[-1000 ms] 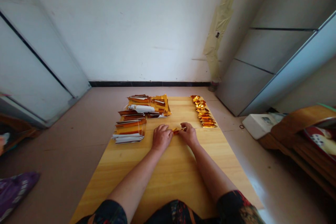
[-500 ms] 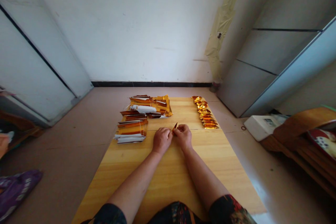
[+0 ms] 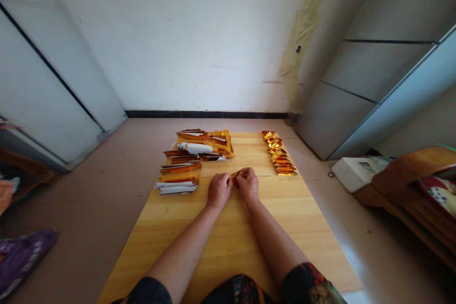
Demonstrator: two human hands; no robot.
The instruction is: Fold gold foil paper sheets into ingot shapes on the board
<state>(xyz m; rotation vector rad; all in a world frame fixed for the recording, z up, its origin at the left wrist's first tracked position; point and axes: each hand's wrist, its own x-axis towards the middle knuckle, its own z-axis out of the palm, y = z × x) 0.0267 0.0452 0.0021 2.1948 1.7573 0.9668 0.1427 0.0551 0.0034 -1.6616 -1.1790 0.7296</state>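
One purple cloth item (image 3: 26, 259) lies on the pinkish floor (image 3: 89, 199) at far L, w/ a low wooden frame (image 3: 21, 166) just above it. On the wooden board (image 3: 228, 251), L side, two loose stacks of gold-and-white foil paper (image 3: 178, 178) sit, the nearer one squared up, the farther one (image 3: 203, 145) messier and touching it. Left hand (image 3: 220, 190) is just right of the stacks, fingers curled in, not spread. Right hand (image 3: 247, 185) is beside it, also curled; the two nearly touch. Between them the fingertips (image 3: 239, 174) of both pinch a small gold foil piece (image 3: 235, 174), held just above the board, mostly hidden by the fingers, exact fold can't tell. Forearms lie along the board toward the camera. Further R, near the board's far R edge, a neat row of folded gold foil shapes (image 3: 278, 154) runs front to back, well apart from the hands. Past the board on the floor: white boxy device (image 3: 351, 174), then wooden furniture w/ patterned red cushion (image 3: 440, 192).
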